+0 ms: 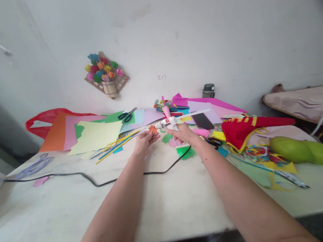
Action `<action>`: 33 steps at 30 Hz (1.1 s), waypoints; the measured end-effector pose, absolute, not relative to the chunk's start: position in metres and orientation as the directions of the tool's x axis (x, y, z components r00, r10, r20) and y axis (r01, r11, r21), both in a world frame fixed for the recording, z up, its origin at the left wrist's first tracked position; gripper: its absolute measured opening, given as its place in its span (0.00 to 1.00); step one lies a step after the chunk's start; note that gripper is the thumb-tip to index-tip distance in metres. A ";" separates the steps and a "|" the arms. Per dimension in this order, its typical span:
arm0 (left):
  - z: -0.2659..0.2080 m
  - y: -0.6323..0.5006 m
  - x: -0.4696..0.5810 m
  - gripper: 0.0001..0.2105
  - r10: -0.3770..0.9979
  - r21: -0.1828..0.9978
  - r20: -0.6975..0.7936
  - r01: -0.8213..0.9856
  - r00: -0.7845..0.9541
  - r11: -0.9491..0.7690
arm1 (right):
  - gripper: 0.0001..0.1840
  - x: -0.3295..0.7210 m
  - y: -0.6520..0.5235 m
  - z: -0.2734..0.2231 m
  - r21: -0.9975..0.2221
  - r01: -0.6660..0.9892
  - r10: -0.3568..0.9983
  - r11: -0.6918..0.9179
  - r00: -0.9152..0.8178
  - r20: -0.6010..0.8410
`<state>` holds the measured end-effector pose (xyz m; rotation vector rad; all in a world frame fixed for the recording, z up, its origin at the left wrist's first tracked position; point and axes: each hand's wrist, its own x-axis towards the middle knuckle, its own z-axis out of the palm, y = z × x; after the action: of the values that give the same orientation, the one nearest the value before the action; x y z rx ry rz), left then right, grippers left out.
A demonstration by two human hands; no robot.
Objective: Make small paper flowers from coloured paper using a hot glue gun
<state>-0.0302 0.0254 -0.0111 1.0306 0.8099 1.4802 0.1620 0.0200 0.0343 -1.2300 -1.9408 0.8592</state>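
Note:
My right hand [183,132] is closed around a white hot glue gun [173,122]. A long pale glue stick [196,113] sticks out of its back, and the nozzle points left. Pinched in the fingers of my left hand [145,140] is a small orange paper flower [153,129], close to the nozzle; whether the two touch I cannot tell. Beneath the hands lie a green paper cutout [167,138] and a pink one [173,143]. A green packet [185,152] rests just in front of my right hand.
A black cord [91,180] crosses the table [169,208]. Coloured sheets [96,134] with scissors [127,115] and paper strips [116,148] lie left. Behind stands a bunch of paper flowers [165,109]. Rightward are a phone [202,121], red cloth [237,132] and green fruit [302,150].

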 end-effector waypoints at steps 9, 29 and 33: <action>-0.005 0.023 -0.035 0.05 0.984 0.876 0.162 -0.448 -0.075 -0.178 | 0.20 0.163 0.021 0.036 -0.843 0.441 0.942 0.309 -0.268 0.205; -0.001 0.020 -0.042 0.11 0.969 0.853 0.241 -0.463 -0.059 -0.240 | 0.22 0.154 0.020 0.030 -0.894 0.242 0.917 0.378 -0.233 0.324; 0.005 0.023 -0.049 0.10 0.948 0.825 0.232 -0.474 -0.216 -0.310 | 0.22 0.150 0.024 0.025 -0.829 0.407 0.923 0.384 -0.188 0.335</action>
<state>-0.0487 0.0228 0.0047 0.9198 0.7564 1.7298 0.1498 0.0244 0.0250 -1.1668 -1.7712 0.7434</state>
